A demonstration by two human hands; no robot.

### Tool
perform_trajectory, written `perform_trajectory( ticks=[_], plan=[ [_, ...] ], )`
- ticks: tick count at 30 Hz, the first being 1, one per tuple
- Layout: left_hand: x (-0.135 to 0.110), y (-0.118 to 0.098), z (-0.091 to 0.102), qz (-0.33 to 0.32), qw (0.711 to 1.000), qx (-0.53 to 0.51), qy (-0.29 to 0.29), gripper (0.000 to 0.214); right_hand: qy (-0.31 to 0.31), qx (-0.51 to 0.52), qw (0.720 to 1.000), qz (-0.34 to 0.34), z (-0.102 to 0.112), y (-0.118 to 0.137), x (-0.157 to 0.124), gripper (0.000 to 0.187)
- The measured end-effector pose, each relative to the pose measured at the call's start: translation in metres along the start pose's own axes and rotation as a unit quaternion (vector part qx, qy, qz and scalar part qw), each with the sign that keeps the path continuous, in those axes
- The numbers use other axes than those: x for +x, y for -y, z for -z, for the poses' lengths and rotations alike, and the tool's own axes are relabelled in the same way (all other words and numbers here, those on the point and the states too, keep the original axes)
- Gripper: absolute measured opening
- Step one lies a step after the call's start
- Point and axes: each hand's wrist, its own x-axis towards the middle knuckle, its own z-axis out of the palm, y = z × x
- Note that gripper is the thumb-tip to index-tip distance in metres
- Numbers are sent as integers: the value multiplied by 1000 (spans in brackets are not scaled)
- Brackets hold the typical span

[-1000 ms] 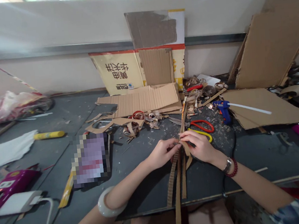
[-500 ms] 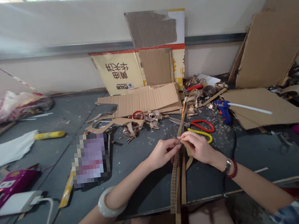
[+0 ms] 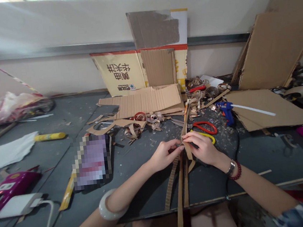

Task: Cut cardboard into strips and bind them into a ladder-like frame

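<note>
Both of my hands meet over the dark table [image 3: 136,173], pinching a bundle of long narrow cardboard strips [image 3: 181,186]. My left hand [image 3: 164,154] is closed on the strips from the left. From the right, my right hand [image 3: 202,147] pinches the same spot, and a folded strip end hangs below its fingers. The strips trail toward me past the table's front edge, and one thin strip reaches away from my fingers toward the scraps behind.
Red and yellow handled scissors [image 3: 205,128] lie just behind my right hand. A blue glue gun [image 3: 227,111] rests on a flat cardboard sheet [image 3: 267,110] at right. Corrugated cardboard pieces [image 3: 150,101] and scraps fill the middle; a yellow tube [image 3: 49,137] lies at left.
The strips hanging below my hands have shifted and spread apart slightly; the corrugated one swung left. Both hands stay pinched at nearly the same spot.
</note>
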Motion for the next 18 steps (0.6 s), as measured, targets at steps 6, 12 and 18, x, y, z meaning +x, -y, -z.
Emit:
perform_trajectory(
  ticks=[6,12,18],
  plan=[
    [1,3,-1,4,1000,3,1,30,10,-1,1000,-4,-2,-1,-2,18],
    [-1,2,-2,18,999,-31,11,28,-5,21,1000,-17,-2,-1,0,17],
    [-2,1,-2,29,997,-57,33,28,-42,29,998,-36,-2,1,2,15]
  ],
)
